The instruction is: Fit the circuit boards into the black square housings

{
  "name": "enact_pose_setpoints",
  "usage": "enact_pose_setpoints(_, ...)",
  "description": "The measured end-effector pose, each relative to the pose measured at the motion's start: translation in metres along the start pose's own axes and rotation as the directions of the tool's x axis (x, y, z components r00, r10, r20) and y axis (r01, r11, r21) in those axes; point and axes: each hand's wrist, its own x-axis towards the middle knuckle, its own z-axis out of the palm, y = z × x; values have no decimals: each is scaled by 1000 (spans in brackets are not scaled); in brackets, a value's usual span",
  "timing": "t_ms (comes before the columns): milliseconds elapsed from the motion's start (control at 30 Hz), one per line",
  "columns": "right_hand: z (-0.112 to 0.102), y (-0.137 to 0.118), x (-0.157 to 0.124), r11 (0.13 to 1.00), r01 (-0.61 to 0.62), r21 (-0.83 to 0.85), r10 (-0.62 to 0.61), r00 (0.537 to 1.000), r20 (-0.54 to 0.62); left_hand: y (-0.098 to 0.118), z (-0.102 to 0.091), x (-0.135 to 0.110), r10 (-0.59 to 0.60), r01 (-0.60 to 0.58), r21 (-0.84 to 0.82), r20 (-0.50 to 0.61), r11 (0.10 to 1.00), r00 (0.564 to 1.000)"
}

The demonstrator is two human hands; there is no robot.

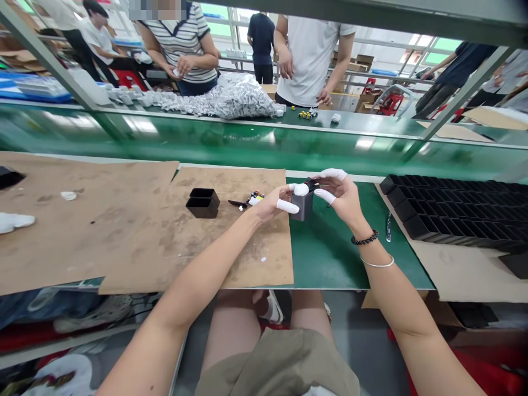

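Note:
My left hand (275, 202), with white covers on its fingertips, grips a dark grey plastic box (303, 207) held upright at the right edge of the cardboard. My right hand (339, 192), its fingertips covered likewise, pinches a small black part (312, 185) at the top of that box. Whether the part sits inside the box or only touches its rim, I cannot tell. Left of my hands, two black boxes (203, 203) stand side by side. Between them and my left hand lies a small bundle of coloured parts (256, 197) beside a black-handled tool (238, 203).
Rows of black boxes (457, 212) fill the right side on cardboard. A small metallic tool (388, 226) lies on the green table (330, 258). Beyond the green belt (247, 140), wrapped white parts (243, 98) are heaped, with people standing behind. A metal beam (371, 16) crosses overhead.

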Motion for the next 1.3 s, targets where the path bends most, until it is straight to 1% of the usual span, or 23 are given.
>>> enact_pose_setpoints(67, 2, 2, -2, 992, 35, -125, -38, 999, -25, 1, 0, 2, 8, -9, -9, -35, 1000, 999)
enact_pose_setpoints(133, 4, 2, -3, 984, 29, -175, -38, 998, -49, 0, -2, 5, 21, -21, 10, -38, 1000, 999)
enact_pose_setpoints(233, 5, 1, -1, 990, -71, -123, 61, 995, -84, -6, -1, 7, 104, -80, 212, -102, 974, 989)
enact_pose_setpoints(267, 5, 0, -1, 987, -113, -114, 102, 990, -93, -8, 1, 7, 160, -103, 328, -152, 939, 975)
enact_pose_setpoints(333, 6, -3, -1, 975, -167, -146, 151, 981, -118, -14, 7, 6, 309, -112, 574, -256, 811, 916)
enact_pose_setpoints(400, 9, -5, -4, 961, -172, -216, 139, 977, -160, -19, 16, 3, 436, -56, 763, -306, 644, 847)
enact_pose_setpoints(433, 11, -6, -6, 952, -163, -259, 119, 977, -175, -21, 20, 1, 473, -17, 822, -311, 570, 825)
enact_pose_setpoints(533, 22, -6, -14, 915, -106, -390, 41, 984, -171, -24, 30, -2, 512, 77, 901, -311, 427, 801)
enact_pose_setpoints(600, 29, -3, -18, 903, -79, -422, 18, 989, -146, -26, 33, -2, 525, 116, 911, -328, 395, 786)
enact_pose_setpoints(667, 36, 1, -22, 918, -92, -386, 47, 991, -124, -28, 32, -2, 540, 126, 914, -334, 386, 772)
enact_pose_setpoints(767, 41, 11, -22, 939, -133, -316, 107, 989, -98, -29, 28, 0, 549, 96, 905, -333, 414, 767)
enact_pose_setpoints(833, 40, 17, -20, 954, -139, -267, 117, 989, -94, -26, 24, 2, 546, 57, 882, -339, 468, 766)
enact_pose_setpoints(867, 38, 20, -18, 963, -144, -229, 125, 987, -98, -23, 20, 3, 529, 23, 857, -340, 515, 777)
enact_pose_setpoints(933, 34, 23, -16, 977, -151, -150, 135, 984, -115, -10, 8, 4, 444, -64, 751, -316, 657, 839)
enact_pose_setpoints(1000, 32, 23, -16, 986, -129, -106, 113, 983, -146, 7, -12, 4, 358, -137, 556, -312, 820, 880)
enact_pose_setpoints(1033, 34, 21, -18, 990, -98, -98, 82, 984, -159, 17, -23, 4, 358, -173, 450, -367, 876, 858)
enact_pose_setpoints(1100, 44, 18, -25, 994, -3, -108, -10, 992, -123, 32, -45, 3, 370, -268, 259, -552, 928, 747)
enact_pose_setpoints(1133, 52, 17, -29, 990, 50, -128, -55, 998, -39, 38, -54, 2, 346, -313, 170, -638, 935, 688)
enact_pose_setpoints(1167, 60, 16, -34, 982, 105, -159, -93, 992, 84, 41, -61, 1, 301, -346, 82, -700, 935, 648)
enact_pose_setpoints(1200, 68, 15, -38, 967, 158, -199, -112, 967, 227, 43, -66, 1, 246, -365, -1, -737, 931, 630)
enact_pose_setpoints(1233, 74, 15, -42, 948, 207, -242, -112, 928, 357, 44, -68, 0, 193, -373, -74, -755, 925, 627)
enact_pose_setpoints(1267, 79, 14, -45, 927, 249, -280, -102, 887, 451, 43, -69, 0, 147, -372, -131, -762, 919, 631)
enact_pose_setpoints(1300, 83, 14, -46, 909, 282, -307, -97, 859, 503, 42, -68, 0, 111, -364, -172, -762, 915, 639)
